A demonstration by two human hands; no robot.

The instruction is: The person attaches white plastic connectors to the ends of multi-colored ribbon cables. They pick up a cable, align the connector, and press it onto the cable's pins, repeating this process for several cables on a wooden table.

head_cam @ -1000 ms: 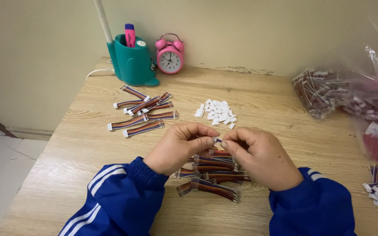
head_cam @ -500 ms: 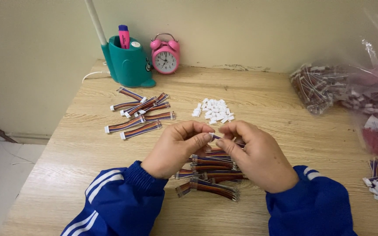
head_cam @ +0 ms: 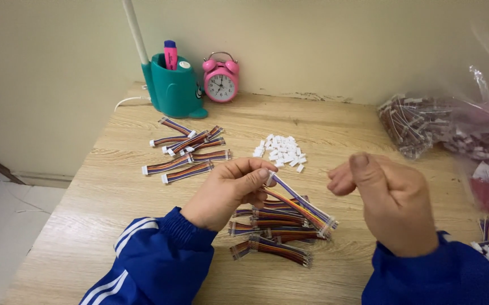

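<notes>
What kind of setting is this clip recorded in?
Probably a home desk used for small piecework assembly. A wooden table against a plain wall carries a pink alarm clock and a teal pen holder, alongside piles of ribbon cables, small white connectors and bagged stock.

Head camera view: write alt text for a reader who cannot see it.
The left hand pinches one end of a short multicoloured ribbon cable above a pile of similar cables on a wooden table, while the right hand is raised beside it, loosely curled. A heap of small white plastic connectors, a pink alarm clock and a teal pen holder sit farther back.
</notes>
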